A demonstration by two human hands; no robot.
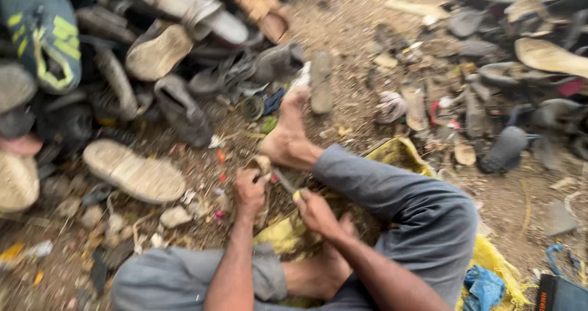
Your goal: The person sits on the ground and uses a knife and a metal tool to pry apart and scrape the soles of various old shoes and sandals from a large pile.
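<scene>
Dusty ground (pixel 343 23) strewn with scraps spreads out under a seated person, and a heap of worn grey and black shoes (pixel 122 72) fills the upper left. Right of that heap, well apart, a second scatter of dark soles and sandals (pixel 508 78) lies on the dirt. Below the heap, a pale, flat shoe sole (pixel 133 171) rests alone. Grey trouser legs (pixel 422 207) fold across a crumpled yellow sack (pixel 398 153), with one bare foot (pixel 288 133) stretched up toward the heap.

Lower right of the pale sole, the left hand (pixel 248 191) is closed around a small tan scrap of shoe material (pixel 263 167), which stands upright above the fist. Just beside it, the right hand (pixel 315 212) grips a slim, yellow-tipped tool (pixel 286 182); its long axis slants up and left toward the scrap, its tip near or touching it. Blur hides the contact. Both hands are about equally near.
</scene>
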